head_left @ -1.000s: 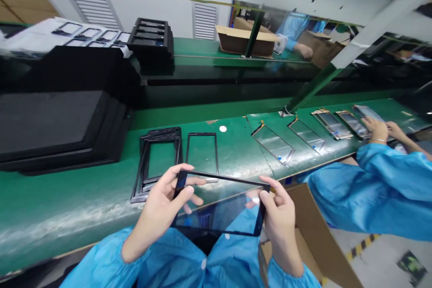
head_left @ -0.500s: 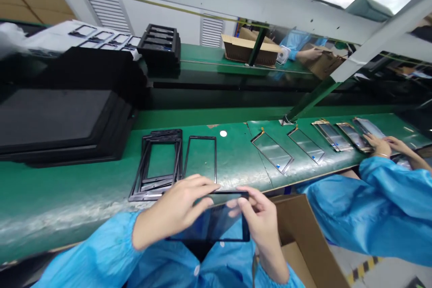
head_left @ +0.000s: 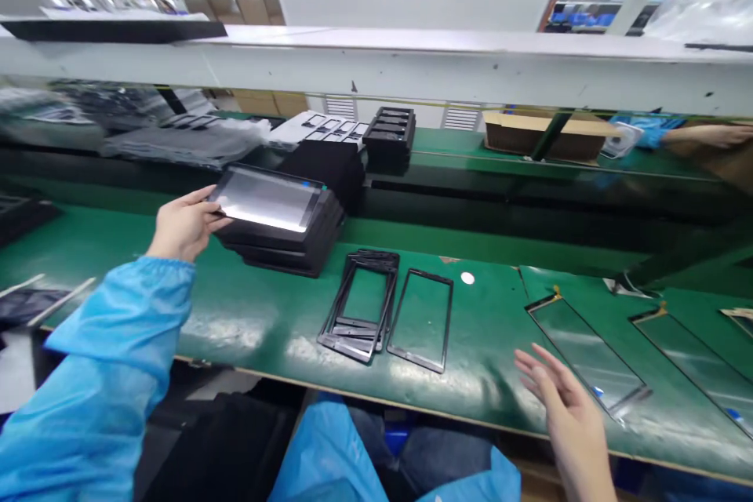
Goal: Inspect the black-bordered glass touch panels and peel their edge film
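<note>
My left hand (head_left: 187,225) grips the left end of a black-bordered touch screen panel (head_left: 264,202), holding it tilted above a stack of black foam trays (head_left: 294,260). Whether the panel touches the top tray I cannot tell. Over the bench's front edge, my right hand (head_left: 568,416) is open and holds nothing. Just beyond it lies a clear glass panel (head_left: 588,345) with a gold flex tail. A second glass panel (head_left: 694,365) is farther right. Between my hands lie a single black frame (head_left: 421,365) and a small pile of black frames (head_left: 347,345).
A grey shelf beam (head_left: 412,78) crosses above the green bench (head_left: 488,321). On the back ledge stand black slotted trays (head_left: 389,125) and an open cardboard box (head_left: 529,133). A green post (head_left: 664,251) rises at the right. Another person's hand (head_left: 706,135) shows behind.
My left hand has carried the screen panel from my lap, left and forward over the tray stack. My right hand has let go of it and moved right. The view has swung left.
</note>
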